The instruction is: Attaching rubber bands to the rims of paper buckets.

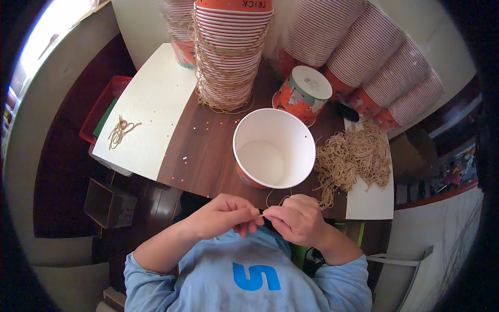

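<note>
My left hand (224,216) and my right hand (296,218) meet at the fingertips just below the table's near edge, both pinching one thin tan string (271,200) that loops up toward the bucket. An open paper bucket (274,148), white inside and orange outside, stands upright on the brown table (208,151) right in front of my hands. To its right lies a heap of tan strings (353,158).
A tall stack of orange-and-white buckets (228,52) bound with twine stands at the back. More stacks (364,52) lean at the back right. An upturned bucket (304,93) sits behind the open one. A white board (150,104) carries a small string bundle (120,130). A red tray (106,99) sits left.
</note>
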The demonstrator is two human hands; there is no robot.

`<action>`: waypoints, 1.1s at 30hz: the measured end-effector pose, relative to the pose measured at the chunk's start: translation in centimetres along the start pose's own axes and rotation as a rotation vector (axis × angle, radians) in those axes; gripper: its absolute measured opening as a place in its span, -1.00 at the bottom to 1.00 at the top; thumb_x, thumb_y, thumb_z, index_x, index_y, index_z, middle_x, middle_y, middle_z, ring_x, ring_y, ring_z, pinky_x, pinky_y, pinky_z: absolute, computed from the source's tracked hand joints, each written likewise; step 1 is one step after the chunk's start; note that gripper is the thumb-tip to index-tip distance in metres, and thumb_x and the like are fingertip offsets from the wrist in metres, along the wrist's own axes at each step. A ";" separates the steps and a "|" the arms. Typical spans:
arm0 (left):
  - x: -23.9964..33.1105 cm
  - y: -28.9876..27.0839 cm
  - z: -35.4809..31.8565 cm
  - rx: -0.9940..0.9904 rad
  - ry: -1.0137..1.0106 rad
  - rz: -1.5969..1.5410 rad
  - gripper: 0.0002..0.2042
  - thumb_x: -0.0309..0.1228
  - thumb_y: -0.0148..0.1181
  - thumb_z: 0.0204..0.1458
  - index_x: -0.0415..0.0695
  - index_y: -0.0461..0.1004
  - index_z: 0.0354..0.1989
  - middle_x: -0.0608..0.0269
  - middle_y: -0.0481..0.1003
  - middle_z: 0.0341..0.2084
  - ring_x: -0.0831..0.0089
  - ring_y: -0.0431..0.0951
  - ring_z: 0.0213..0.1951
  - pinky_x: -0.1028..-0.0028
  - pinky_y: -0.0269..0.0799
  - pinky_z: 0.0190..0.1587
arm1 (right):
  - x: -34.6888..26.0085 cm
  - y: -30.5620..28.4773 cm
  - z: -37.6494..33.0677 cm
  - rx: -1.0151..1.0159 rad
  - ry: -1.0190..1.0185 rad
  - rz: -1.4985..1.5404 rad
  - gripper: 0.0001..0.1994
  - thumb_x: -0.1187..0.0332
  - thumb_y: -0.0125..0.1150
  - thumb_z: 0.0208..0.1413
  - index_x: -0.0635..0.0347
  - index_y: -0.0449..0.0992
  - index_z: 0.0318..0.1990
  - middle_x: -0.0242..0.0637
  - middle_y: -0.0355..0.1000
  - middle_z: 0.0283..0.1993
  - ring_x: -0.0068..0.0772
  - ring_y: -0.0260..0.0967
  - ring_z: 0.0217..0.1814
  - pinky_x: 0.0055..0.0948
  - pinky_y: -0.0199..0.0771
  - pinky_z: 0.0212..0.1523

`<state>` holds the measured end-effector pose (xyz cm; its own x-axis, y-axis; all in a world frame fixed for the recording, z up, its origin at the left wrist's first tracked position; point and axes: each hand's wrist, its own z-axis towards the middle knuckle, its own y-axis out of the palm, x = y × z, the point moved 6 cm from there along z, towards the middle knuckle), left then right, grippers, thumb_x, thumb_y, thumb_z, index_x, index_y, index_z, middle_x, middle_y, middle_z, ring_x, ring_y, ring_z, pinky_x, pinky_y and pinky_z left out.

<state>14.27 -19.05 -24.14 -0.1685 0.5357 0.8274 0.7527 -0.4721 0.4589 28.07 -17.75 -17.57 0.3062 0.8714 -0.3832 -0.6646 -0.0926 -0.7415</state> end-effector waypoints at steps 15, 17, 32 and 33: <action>1.1 0.0 -0.5 0.166 0.173 0.188 -0.91 -0.51 0.15 0.03 -0.27 0.51 -0.33 0.34 0.50 -0.50 0.68 0.44 -0.47 0.63 0.39 -0.40 | 1.0 0.7 0.0 -0.069 0.374 0.441 -0.86 0.59 0.17 -0.06 0.24 0.42 -0.31 -0.24 0.33 -0.45 -0.36 0.34 -0.47 -0.45 0.35 -0.47; 1.0 0.0 -0.5 0.179 0.177 0.184 -0.91 -0.52 0.15 0.02 -0.27 0.51 -0.34 0.34 0.50 -0.51 0.69 0.45 -0.47 0.64 0.39 -0.40 | 1.0 0.9 -0.1 -0.112 0.413 0.446 -0.86 0.59 0.15 -0.04 0.24 0.40 -0.29 -0.22 0.32 -0.45 -0.33 0.36 -0.45 -0.41 0.37 -0.45; 3.2 1.6 -1.7 0.336 0.609 0.901 -0.87 -0.54 0.24 -0.13 -0.27 0.51 -0.37 0.29 0.48 -0.50 0.57 0.46 -0.49 0.54 0.38 -0.45 | -0.3 0.2 -0.1 -0.011 0.022 0.050 -0.79 0.54 0.25 -0.19 0.18 0.42 -0.32 -0.30 0.28 -0.51 -0.31 0.33 -0.57 -0.40 0.34 -0.61; 3.7 3.3 -2.9 0.390 0.973 1.284 -0.83 -0.56 0.25 -0.19 -0.28 0.50 -0.37 0.26 0.46 -0.49 0.50 0.46 -0.49 0.50 0.37 -0.48 | 0.0 0.2 0.0 -0.056 0.078 0.108 -0.81 0.53 0.24 -0.17 0.18 0.43 -0.34 -0.29 0.29 -0.52 -0.30 0.33 -0.56 -0.39 0.34 -0.60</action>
<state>14.28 -20.59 -18.61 0.4521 -0.7201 0.5264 0.7851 0.0411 -0.6181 27.93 -17.77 -17.71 0.2889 0.8149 -0.5024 -0.6580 -0.2122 -0.7225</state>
